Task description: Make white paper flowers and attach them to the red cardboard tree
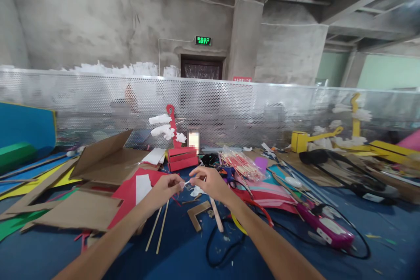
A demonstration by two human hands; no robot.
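Over the middle of the table, my left hand [169,187] and my right hand [212,183] face each other, a short gap apart. Thumb and fingers of both are pinched on a thin white strip [187,182], which stretches between them; whether it is paper or another material I cannot tell. Below my right hand lie white scraps [197,191]. Two thin wooden sticks [163,227] rest on the blue tabletop by my left wrist. An L-shaped cardboard piece [197,216] and a pale stick [216,215] lie beneath my right hand.
Brown cardboard [75,210] and red sheets [124,201] cover the left side. A red box-like model [183,159] with white tufts stands ahead. To the right lie a bag of sticks [244,164], a purple-pink device [328,226] and a black cable [226,264]. A perforated metal screen [223,105] crosses behind.
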